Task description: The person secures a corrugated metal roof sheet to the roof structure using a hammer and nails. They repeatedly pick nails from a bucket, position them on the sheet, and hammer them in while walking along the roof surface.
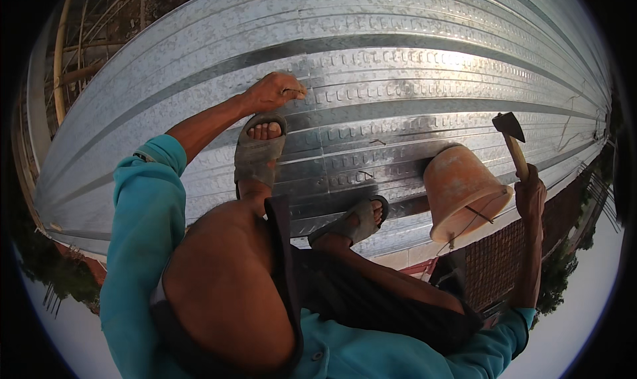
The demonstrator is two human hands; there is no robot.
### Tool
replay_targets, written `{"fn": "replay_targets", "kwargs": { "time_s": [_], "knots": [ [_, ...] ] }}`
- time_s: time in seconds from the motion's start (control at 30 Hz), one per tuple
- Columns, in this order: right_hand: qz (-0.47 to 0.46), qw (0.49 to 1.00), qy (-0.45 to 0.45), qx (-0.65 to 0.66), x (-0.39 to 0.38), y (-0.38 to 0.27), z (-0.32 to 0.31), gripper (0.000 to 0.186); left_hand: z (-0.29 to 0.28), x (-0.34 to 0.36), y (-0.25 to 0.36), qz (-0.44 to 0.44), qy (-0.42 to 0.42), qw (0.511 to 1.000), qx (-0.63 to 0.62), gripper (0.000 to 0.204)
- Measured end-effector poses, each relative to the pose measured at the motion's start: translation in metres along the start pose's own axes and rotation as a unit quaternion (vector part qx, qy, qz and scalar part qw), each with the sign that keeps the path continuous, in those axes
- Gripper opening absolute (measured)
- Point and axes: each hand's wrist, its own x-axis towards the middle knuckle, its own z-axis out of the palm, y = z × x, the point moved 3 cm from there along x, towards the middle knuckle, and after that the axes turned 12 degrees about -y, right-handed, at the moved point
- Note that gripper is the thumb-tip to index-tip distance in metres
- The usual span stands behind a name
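My left hand [275, 91] is closed just above the ribbed metal decking [371, 64], its thumb and fingers pinched together. Whatever lies between those fingertips is too small to make out. On the right, my right hand [531, 193] is wrapped round the wooden handle of a hammer [509, 128]. The hammer is raised, with its dark, wedge-shaped head uppermost. Beside it, nearer the middle, an orange plastic bucket [458, 180] rests on the decking. A thin dark rod [479, 214] shows at the bucket's mouth.
My sandalled feet stand on the decking, the left sandal [255, 156] close to my left hand, the right sandal [358, 221] near the bucket. Small bent wire pieces [377, 142] lie between them. Bamboo poles [60, 60] show past the far left edge, and a brick-coloured surface [491, 263] lower right.
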Motion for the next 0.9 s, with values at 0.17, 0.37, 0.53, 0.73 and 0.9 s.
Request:
{"fn": "replay_targets", "kwargs": {
  "time_s": [0.17,0.37,0.53,0.73,0.9],
  "knots": [
    [-0.136,0.983,0.008,0.123,0.029,-0.108,-0.033,0.034,0.0,0.008,-0.001,0.144,-0.038,0.986,0.073,0.015],
    [-0.352,0.932,-0.051,0.07,0.089,-0.22,0.013,0.027,0.001,0.01,-0.004,0.214,-0.061,0.967,0.123,0.011],
    [-0.471,0.876,-0.036,0.095,0.114,-0.272,0.047,0.033,0.003,0.014,-0.008,0.252,-0.049,0.956,0.146,0.01],
    [-0.532,0.84,-0.1,0.035,0.123,-0.297,0.07,0.046,0.006,0.014,-0.016,0.288,-0.06,0.936,0.194,0.007],
    [-0.544,0.833,-0.099,-0.025,0.125,-0.314,0.093,0.054,0.005,0.014,-0.016,0.304,-0.068,0.923,0.225,0.01]
  ]
}}
